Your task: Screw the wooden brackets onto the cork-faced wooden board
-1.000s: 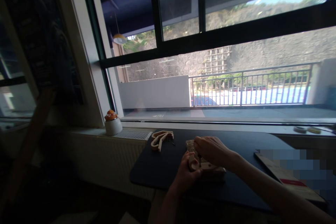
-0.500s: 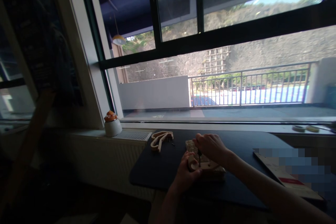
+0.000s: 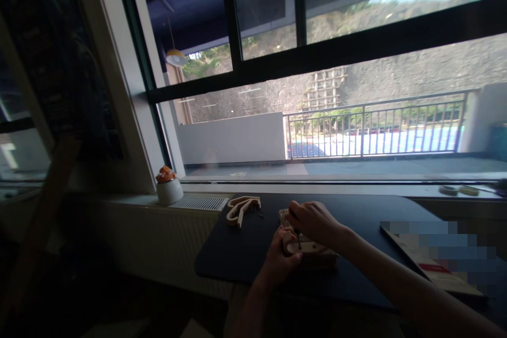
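Observation:
My left hand (image 3: 278,260) is closed around the left end of a pale, curved wooden piece (image 3: 312,247), steadying it on a wooden block (image 3: 320,261) at the table's front. Above it, my right hand (image 3: 316,221) is wrapped round a screwdriver (image 3: 299,242). Its dark shaft points down onto the wooden piece; the handle is hidden in my fingers. A small dark hole shows in the wood right of the shaft. Farther left lies a second curved wooden piece (image 3: 236,215), with small dark screws (image 3: 260,216) beside it.
The dark table (image 3: 233,253) has rounded corners and stands against the window sill. A flat board (image 3: 447,280), partly blurred out, lies at its right. On the sill are a white jar with an orange top (image 3: 169,190) and tape rolls (image 3: 449,190). A radiator (image 3: 194,237) is left.
My right hand has turned slightly, and its fingers sit a little farther left. My left hand keeps its hold on the wooden piece. The view has shifted very slightly.

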`<state>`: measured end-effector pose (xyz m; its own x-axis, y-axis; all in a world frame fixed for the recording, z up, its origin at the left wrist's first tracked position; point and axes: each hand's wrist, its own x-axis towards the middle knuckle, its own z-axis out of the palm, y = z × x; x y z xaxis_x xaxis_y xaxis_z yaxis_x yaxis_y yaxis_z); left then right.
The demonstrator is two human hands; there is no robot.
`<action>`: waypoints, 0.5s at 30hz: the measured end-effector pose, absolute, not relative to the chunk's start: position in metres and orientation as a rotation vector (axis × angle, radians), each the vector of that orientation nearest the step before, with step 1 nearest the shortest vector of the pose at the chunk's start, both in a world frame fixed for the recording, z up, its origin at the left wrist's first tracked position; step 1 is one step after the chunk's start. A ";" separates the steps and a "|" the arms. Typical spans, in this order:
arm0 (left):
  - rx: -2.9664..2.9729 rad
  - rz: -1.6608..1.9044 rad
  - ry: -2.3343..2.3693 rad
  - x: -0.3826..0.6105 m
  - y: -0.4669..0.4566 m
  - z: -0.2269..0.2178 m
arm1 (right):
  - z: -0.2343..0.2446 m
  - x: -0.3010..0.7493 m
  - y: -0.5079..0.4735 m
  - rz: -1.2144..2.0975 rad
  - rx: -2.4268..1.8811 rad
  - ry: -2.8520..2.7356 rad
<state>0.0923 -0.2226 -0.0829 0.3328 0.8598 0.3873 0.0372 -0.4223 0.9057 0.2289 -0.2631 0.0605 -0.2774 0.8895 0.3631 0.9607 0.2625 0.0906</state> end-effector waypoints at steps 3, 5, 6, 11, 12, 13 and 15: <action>1.748 1.195 0.808 0.093 -0.223 -0.081 | 0.057 0.229 -0.259 -0.460 -1.824 -2.181; 1.746 1.194 0.814 0.093 -0.224 -0.081 | 0.058 0.231 -0.258 -0.468 -1.851 -2.153; 1.744 1.194 0.819 0.093 -0.223 -0.081 | 0.059 0.232 -0.259 -0.468 -1.842 -2.163; 1.755 1.216 0.813 0.092 -0.223 -0.080 | 0.073 0.239 -0.268 -0.406 -1.630 -2.368; 1.758 1.221 0.807 0.092 -0.223 -0.080 | 0.075 0.240 -0.270 -0.385 -1.580 -2.413; 1.760 1.222 0.802 0.092 -0.223 -0.080 | 0.076 0.241 -0.271 -0.369 -1.541 -2.447; 1.762 1.220 0.793 0.091 -0.223 -0.079 | 0.076 0.240 -0.271 -0.359 -1.515 -2.474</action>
<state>0.0915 -0.2231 -0.0788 0.3290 0.8461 0.4194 0.0391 -0.4559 0.8892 0.2397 -0.2714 0.0763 -0.4453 0.8403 0.3093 0.8935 0.4392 0.0933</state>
